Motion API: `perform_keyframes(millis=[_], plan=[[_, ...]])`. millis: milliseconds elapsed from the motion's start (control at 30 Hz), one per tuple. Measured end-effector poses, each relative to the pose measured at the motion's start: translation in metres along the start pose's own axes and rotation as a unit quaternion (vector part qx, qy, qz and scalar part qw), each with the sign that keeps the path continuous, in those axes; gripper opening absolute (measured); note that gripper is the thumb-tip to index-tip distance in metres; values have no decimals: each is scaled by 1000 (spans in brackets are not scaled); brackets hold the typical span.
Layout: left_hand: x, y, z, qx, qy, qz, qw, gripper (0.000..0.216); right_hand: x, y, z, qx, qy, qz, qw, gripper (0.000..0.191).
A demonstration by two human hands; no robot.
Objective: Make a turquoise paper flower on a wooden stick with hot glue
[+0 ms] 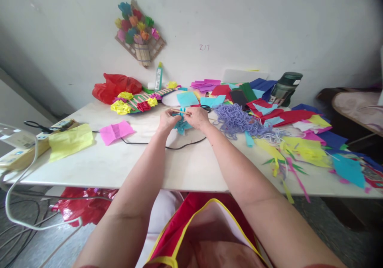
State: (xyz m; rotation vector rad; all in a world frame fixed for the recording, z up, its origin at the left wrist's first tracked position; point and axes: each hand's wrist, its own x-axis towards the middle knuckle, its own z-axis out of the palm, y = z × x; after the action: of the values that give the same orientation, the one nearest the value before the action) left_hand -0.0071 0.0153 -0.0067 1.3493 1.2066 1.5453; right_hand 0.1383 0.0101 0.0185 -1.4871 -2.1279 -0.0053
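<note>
My left hand (168,119) and my right hand (196,117) meet over the middle of the white table (125,168). Both pinch a thin wooden stick (178,111) that lies level between them. Crumpled light blue tissue paper (182,126) is gathered on the stick and hangs below my fingers. A pile of lilac rubber bands (236,119) lies just right of my right hand. A black cable (179,145) curves across the table under my wrists.
Pink (116,132) and yellow (70,141) paper sheets lie at left beside a power strip (20,152) and scissors (38,127). A paper-flower board (140,100), glue bottle (158,77) and red bag (115,86) stand behind. Coloured paper scraps (305,148) and a dark flask (284,88) fill the right.
</note>
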Motion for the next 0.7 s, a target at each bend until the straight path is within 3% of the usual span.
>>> perform_keyframes(millis=[100,367,700], plan=[[0,2,0,-20,12,-4,1000,20,0,-1,0,5,-4,6,1000,23],[-3,4,-3,-84,-30,-78,993,25,1,1,-1,10,-14,60,998,26],[-4,3,2,-110,8,-55,992,27,3,1,-2,39,-2,103,994,24]])
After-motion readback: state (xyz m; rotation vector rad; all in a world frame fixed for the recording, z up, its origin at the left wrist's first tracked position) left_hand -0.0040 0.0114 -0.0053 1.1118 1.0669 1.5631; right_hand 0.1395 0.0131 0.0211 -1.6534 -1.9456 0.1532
